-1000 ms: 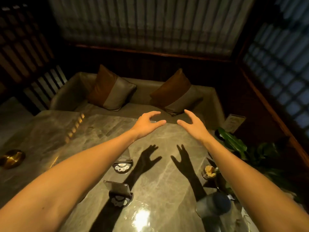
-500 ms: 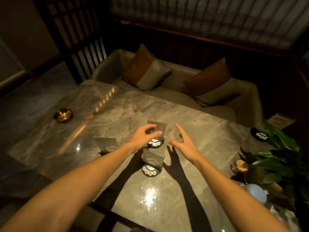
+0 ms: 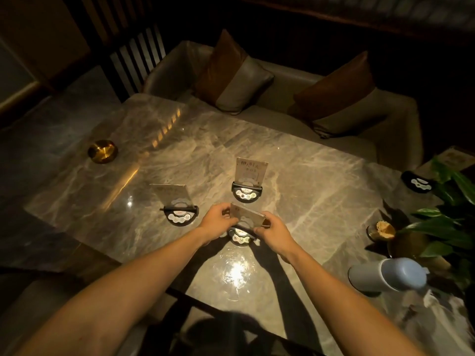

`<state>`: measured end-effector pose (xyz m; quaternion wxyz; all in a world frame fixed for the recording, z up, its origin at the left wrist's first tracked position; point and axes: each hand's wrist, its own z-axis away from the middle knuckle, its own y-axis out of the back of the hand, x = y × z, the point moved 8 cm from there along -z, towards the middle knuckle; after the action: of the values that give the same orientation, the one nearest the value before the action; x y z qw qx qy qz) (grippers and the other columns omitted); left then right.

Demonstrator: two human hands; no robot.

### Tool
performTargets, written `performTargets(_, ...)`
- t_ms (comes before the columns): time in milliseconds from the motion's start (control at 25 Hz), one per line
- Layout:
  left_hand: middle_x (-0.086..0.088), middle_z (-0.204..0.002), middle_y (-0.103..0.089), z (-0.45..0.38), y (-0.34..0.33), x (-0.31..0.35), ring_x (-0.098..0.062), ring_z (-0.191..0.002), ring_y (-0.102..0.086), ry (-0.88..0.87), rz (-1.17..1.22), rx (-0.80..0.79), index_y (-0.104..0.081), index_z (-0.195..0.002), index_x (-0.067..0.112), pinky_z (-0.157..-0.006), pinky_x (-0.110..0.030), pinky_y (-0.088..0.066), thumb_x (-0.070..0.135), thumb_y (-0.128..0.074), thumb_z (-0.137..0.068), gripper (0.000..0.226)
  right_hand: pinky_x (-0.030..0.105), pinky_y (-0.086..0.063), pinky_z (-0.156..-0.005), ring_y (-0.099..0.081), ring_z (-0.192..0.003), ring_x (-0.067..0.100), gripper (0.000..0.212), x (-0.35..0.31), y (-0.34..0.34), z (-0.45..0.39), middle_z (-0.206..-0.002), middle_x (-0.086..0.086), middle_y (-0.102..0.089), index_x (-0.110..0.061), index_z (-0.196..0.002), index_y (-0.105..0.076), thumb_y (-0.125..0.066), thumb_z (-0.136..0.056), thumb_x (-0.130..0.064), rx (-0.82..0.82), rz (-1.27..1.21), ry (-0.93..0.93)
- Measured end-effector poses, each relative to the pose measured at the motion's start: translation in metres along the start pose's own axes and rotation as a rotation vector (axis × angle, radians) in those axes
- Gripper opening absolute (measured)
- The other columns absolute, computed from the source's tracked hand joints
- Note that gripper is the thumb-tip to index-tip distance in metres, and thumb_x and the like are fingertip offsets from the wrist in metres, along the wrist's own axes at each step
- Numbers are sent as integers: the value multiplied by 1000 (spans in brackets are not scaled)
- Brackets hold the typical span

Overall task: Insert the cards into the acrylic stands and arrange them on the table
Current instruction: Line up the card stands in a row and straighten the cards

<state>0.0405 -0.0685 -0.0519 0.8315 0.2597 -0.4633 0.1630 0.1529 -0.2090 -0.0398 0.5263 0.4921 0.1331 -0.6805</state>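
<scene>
Step in hand: fitting or straightening a card in the nearest stand. Brass bowl point(image 3: 102, 151) sits far left on the desk point(image 3: 321, 191). Left stand point(image 3: 180, 208) and far stand point(image 3: 248, 183) each carry an upright card. Left hand point(image 3: 215, 222) pinches the left edge of the card point(image 3: 246, 214), tilted above the near stand point(image 3: 240, 236). Right hand point(image 3: 272, 228) grips the card's right edge, fingers curled. Both forearms reach forward and converge. Whether the card is seated in the slot cannot be told. Next move likely calls for pressing it down squarely while the base stays put. Grey jug point(image 3: 388, 276) lies at right.
</scene>
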Motion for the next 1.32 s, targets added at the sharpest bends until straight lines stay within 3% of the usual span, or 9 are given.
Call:
performTargets(120, -5, -87, -71, -6, 4, -3, -14, -78, -65, 14, -4, 19, -72, -96, 9, -64, -12, -52, -6, -68, -85, 19, 10, -48, -52, -62, -69, 6, 18, -1, 8, 4, -95, 12, -66, -3, -105, -63, -57, -94, 11, 72, -39, -5)
performTargets(240, 0, -86, -74, -12, 1, 9, -8, -77, -66, -13, -46, -12, -75, -98, 2, -63, -9, -50, -1, -69, -88, 12, 16, -56, -61, -68, -87, 9, 22, 4, 22, -5, -118, 12, -71, -8, -118, -65, -58, -98, 0, 85, -170, -44)
performTargets(440, -4, -99, -77, -24, -19, 49, -17, -90, -73, -64, 34, -65, -74, -102, 9, -77, -28, -60, 3, -66, -91, 15, 20, -58, -60, -73, -94, 13, 24, -7, 60, -5, -109, 2, -75, -15, -120, -65, -57, -100, -5, 145, -324, -57)
performTargets(560, -4, -100, -77, -35, -33, 79, -22, -90, -75, -82, 82, -72, -73, -107, 12, -77, -38, -63, 7, -67, -92, 17, 37, -63, -71, -75, -89, 17, 14, -9, 93, -7, -106, 6, -76, -15, -111, -64, -60, -98, -9, 213, -363, -86)
performTargets(640, -3, -96, -77, -41, -47, 104, -16, -82, -75, -119, 98, -101, -73, -107, 12, -67, -29, -61, 8, -67, -93, 16, 51, -63, -80, -77, -89, 24, 11, -9, 118, -10, -103, 7, -78, -12, -108, -63, -61, -98, -10, 242, -382, -102)
performTargets(720, 0, -90, -77, -48, -62, 128, -8, -74, -74, -151, 108, -126, -72, -109, 12, -59, -21, -56, 7, -66, -93, 18, 48, -63, -77, -77, -88, 24, 11, -12, 145, -12, -102, 6, -78, -10, -109, -63, -59, -98, -9, 258, -380, -106)
performTargets(880, 0, -96, -78, -74, -98, 175, -16, -83, -76, -183, 119, -147, -71, -113, 12, -64, -28, -59, 12, -67, -93, 21, 32, -59, -67, -75, -93, 22, 14, -19, 209, -20, -107, 5, -78, -10, -111, -62, -59, -97, -8, 313, -368, -74)
performTargets(1040, 2, -88, -76, -105, -139, 224, -10, -74, -72, -198, 99, -135, -71, -103, 14, -58, -21, -56, 11, -67, -93, 11, 26, -60, -62, -76, -93, 20, 15, -20, 277, -32, -108, 2, -77, -10, -112, -60, -61, -96, -9, 370, -365, -67)
performTargets(1320, 0, -98, -78, -181, -233, 295, -16, -86, -75, -239, 124, -170, -71, -102, 12, -70, -32, -62, 11, -68, -92, 11, 44, -63, -83, -74, -96, 19, 9, -13, 412, -69, -108, -1, -75, -14, -104, -61, -62, -96, -10, 452, -210, -27)
